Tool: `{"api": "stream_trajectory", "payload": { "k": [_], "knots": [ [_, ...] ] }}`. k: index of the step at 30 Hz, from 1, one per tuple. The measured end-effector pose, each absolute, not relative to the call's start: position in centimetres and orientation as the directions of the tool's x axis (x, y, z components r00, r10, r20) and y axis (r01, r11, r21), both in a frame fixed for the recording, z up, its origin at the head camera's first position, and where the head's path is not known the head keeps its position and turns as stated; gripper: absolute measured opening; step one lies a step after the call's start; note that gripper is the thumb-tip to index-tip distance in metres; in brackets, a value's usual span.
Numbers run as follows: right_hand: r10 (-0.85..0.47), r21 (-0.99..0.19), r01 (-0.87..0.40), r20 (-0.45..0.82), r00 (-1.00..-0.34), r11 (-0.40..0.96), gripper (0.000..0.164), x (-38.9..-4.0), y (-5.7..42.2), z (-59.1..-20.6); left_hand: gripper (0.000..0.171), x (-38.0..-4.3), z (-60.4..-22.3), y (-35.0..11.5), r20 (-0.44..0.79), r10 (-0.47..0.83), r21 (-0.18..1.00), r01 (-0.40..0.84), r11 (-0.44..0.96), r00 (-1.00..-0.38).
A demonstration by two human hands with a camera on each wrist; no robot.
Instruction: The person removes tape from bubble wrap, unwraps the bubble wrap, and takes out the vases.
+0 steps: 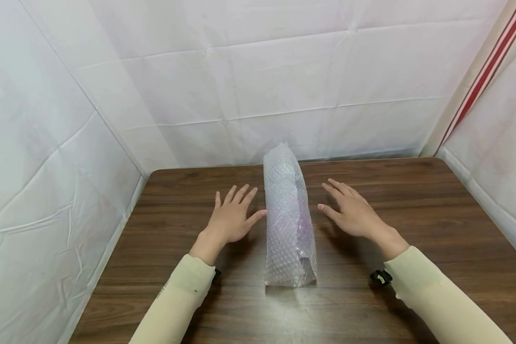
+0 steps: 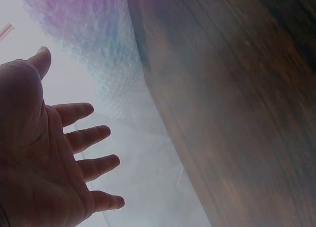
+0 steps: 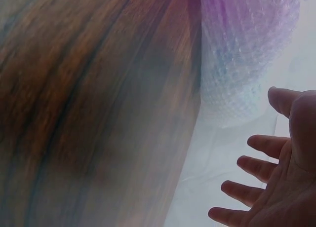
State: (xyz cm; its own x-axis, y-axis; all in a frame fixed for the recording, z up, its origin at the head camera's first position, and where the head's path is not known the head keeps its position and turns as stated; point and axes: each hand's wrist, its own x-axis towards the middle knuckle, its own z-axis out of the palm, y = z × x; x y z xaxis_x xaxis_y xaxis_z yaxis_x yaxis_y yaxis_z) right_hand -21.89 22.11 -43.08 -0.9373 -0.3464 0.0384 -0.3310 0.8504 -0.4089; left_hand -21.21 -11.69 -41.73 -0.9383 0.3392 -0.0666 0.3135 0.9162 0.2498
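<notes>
A long bundle of bubble wrap (image 1: 284, 215) lies lengthwise on the wooden table (image 1: 163, 239), its far end at the back edge. Purple and pale blue tints show through the wrap, and what it encloses is hidden. On its left side my left hand (image 1: 230, 220) hovers with fingers spread, the thumb tip right at the wrap's edge in the head view. My right hand (image 1: 354, 212) is held to the right of the bundle, fingers extended and a gap between thumb and wrap. Both palms appear bare in the left wrist view (image 2: 44, 153) and right wrist view (image 3: 291, 172).
White sheeting (image 1: 279, 81) hangs behind the table and along both sides. A red-striped band (image 1: 483, 88) runs down the right back corner. A small black device (image 1: 381, 277) sits at the right sleeve cuff.
</notes>
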Motion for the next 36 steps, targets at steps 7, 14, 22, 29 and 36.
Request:
{"api": "stream_trajectory", "payload": {
  "k": [7, 14, 22, 29, 36],
  "knots": [
    [-0.364, -0.417, -0.356, 0.062, -0.929, 0.836, 0.072, -21.7, 21.8, -42.9, 0.081, -20.8, -41.6, -11.5, -0.054, 0.353, 0.260, 0.328, 0.908, -0.934],
    [-0.376, -0.416, -0.368, 0.066, -0.924, 0.831, 0.072, -21.7, 21.4, -42.7, 0.081, -20.7, -41.1, -11.4, -0.054, 0.356, 0.263, 0.330, 0.906, -0.933],
    [-0.395, -0.429, -0.394, 0.090, -0.914, 0.813, 0.071, -21.4, 20.8, -42.1, 0.080, -20.3, -40.4, -10.9, -0.015, 0.374, 0.282, 0.355, 0.891, -0.927],
    [-0.404, -0.430, -0.399, 0.085, -0.911, 0.810, 0.070, -21.1, 20.4, -42.0, 0.079, -20.0, -40.2, -10.4, 0.008, 0.397, 0.271, 0.384, 0.883, -0.918],
    [-0.408, -0.433, -0.399, 0.076, -0.910, 0.808, 0.070, -21.0, 20.2, -42.0, 0.080, -19.7, -39.9, -9.8, 0.024, 0.406, 0.258, 0.398, 0.880, -0.914]
  ]
}}
